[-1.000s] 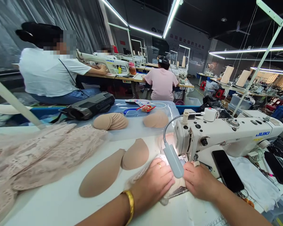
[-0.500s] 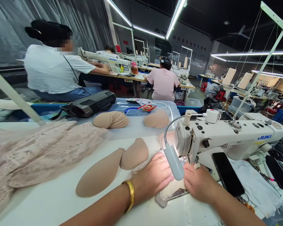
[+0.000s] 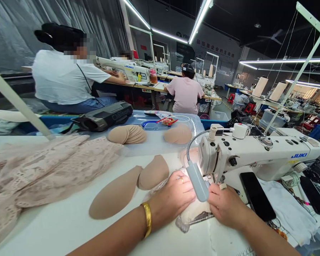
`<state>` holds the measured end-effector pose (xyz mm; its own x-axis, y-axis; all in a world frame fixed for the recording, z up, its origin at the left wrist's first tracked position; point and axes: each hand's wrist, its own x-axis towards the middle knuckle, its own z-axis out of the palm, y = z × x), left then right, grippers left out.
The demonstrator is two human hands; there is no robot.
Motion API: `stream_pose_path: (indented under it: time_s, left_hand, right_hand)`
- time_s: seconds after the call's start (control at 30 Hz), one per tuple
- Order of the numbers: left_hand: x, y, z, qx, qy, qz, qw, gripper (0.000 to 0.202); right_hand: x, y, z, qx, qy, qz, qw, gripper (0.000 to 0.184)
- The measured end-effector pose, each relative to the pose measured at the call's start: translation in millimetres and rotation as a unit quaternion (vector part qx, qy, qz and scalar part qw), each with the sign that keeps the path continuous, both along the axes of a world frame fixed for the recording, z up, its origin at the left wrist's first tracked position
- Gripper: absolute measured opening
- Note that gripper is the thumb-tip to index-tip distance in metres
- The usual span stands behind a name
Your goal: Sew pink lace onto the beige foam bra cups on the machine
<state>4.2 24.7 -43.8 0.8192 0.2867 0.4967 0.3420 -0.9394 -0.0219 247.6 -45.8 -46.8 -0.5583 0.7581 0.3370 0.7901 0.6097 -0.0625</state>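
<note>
My left hand [image 3: 173,195], with a gold bangle and a ring, lies palm down on a pale fabric piece with greyish lace [image 3: 193,213]. Its fingers are extended toward the needle area of a white sewing machine [image 3: 256,149]. On the other side of that area, my right hand [image 3: 226,206] has its fingers bent and pressed together at the fabric's edge. A grey gooseneck lamp [image 3: 197,181] lights the work and covers some fingertips and the needle. Left of my hands lie two tan cup-shaped pads [image 3: 116,193], their ends touching, with a bit of lace beside them.
Lace fabric [image 3: 56,170] spreads over the table's left. Behind are stacked tan pads [image 3: 128,134] on a clear plastic lid [image 3: 152,144], and a black speaker [image 3: 106,115]. A phone [image 3: 257,196] and white cloth [image 3: 288,209] lie right. Co-workers sit at machines beyond.
The view has shifted slightly, so the pads and lace sit a little farther right. Both hands stay at the fabric by the needle area, with hardly any visible movement.
</note>
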Motion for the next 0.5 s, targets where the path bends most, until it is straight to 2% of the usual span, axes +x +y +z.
stream_pose_path:
  time_s: [0.17, 0.3, 0.5]
  left_hand:
    - [-1.1, 7.5, 3.6, -0.017, 0.004, 0.027, 0.999, 0.019]
    - [0.7, 4.1, 8.0, -0.034, -0.008, 0.036, 0.999, 0.019]
    - [3.0, 7.3, 11.5, -0.029, -0.042, 0.058, 0.997, 0.032]
  right_hand:
    - [-2.7, 0.7, 2.8, -0.003, -0.003, -0.004, 1.000, 0.022]
    - [-2.5, 2.3, 1.0, 0.008, 0.009, -0.004, 1.000, 0.025]
    - [-1.6, 1.2, -0.1, 0.003, 0.074, 0.021, 0.997, 0.019]
